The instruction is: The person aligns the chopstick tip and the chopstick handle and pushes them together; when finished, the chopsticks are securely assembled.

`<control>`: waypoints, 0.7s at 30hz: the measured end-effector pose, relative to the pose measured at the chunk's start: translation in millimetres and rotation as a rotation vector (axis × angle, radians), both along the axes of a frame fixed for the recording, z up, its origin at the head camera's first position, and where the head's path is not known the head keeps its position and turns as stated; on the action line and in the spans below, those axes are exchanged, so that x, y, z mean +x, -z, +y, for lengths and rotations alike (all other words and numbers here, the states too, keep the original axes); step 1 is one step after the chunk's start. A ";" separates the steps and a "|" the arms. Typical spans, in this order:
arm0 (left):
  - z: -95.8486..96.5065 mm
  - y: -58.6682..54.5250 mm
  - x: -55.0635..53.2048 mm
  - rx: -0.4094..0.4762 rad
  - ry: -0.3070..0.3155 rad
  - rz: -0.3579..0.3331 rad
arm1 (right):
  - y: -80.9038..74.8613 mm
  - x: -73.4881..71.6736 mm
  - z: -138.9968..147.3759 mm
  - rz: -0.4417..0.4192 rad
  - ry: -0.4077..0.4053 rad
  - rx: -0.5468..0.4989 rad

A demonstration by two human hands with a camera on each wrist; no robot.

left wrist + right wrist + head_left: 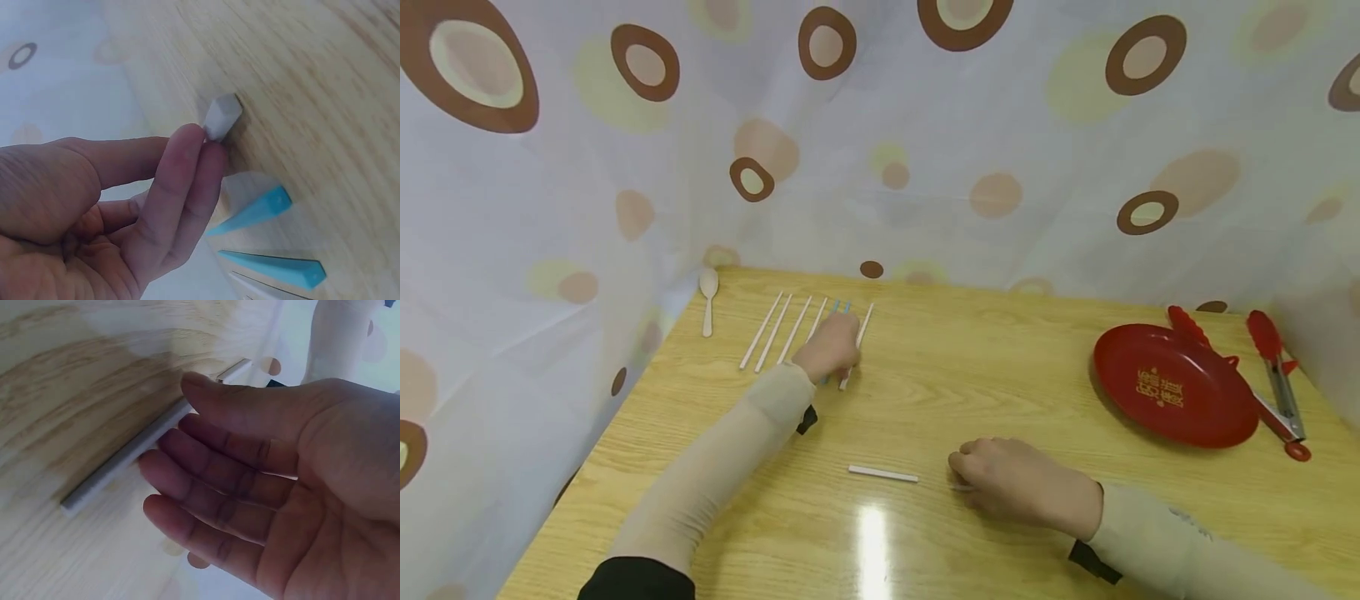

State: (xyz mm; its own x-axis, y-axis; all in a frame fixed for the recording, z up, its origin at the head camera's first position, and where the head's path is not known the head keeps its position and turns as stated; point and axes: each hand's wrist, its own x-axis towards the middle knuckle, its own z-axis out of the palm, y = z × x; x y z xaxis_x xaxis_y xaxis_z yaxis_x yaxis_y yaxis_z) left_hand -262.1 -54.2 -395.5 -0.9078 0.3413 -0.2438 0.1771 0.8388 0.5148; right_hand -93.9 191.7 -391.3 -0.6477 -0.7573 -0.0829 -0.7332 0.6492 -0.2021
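In the head view my left hand (831, 343) is over a row of sticks that look like chopsticks. Its fingertips pinch the white chopstick (867, 321) at the row's right end, and the left wrist view shows that chopstick's blunt end (223, 116) at the fingertips. Two blue chopsticks (265, 209) lie beside it. My right hand (1018, 482) is low over the front of the table, with fingers loosely bent. Close by its fingertips, a white stick (119, 459) lies on the wood; contact is hard to tell. Another white stick (883, 474) lies to its left.
Several white chopsticks (765, 329) lie side by side on the wooden table (985, 358), left of the blue ones. A white spoon (708, 300) lies at the back left corner. At the right are a red plate (1210, 400) and red-tipped tongs (1279, 367).
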 end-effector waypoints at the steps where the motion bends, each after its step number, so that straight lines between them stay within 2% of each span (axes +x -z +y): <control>1: -0.7 0.8 -0.6 0.000 0.001 -0.003 | 1.4 0.3 -0.5 0.000 0.003 -0.004; 6: -4.0 1.1 -2.7 0.006 -0.011 -0.006 | 5.0 -0.5 -0.3 0.025 0.018 -0.004; 13: -6.3 -1.1 -5.0 0.001 -0.041 -0.004 | 7.6 -2.6 2.3 0.081 -0.010 -0.030; 16: -7.6 -1.4 -4.3 -0.001 -0.035 -0.002 | 7.7 -2.6 2.9 0.059 0.005 -0.034; 21: -10.1 -4.2 1.1 -0.010 0.010 0.048 | 7.0 -2.8 3.6 0.013 0.054 -0.021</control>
State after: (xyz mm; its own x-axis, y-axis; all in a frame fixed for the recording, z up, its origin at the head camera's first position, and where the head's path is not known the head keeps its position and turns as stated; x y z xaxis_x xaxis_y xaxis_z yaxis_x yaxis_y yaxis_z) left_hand -261.0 -64.3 -391.3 -0.9152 0.3478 -0.2037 0.2093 0.8420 0.4972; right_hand -96.7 195.3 -398.3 -0.6886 -0.7228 -0.0585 -0.7000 0.6835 -0.2070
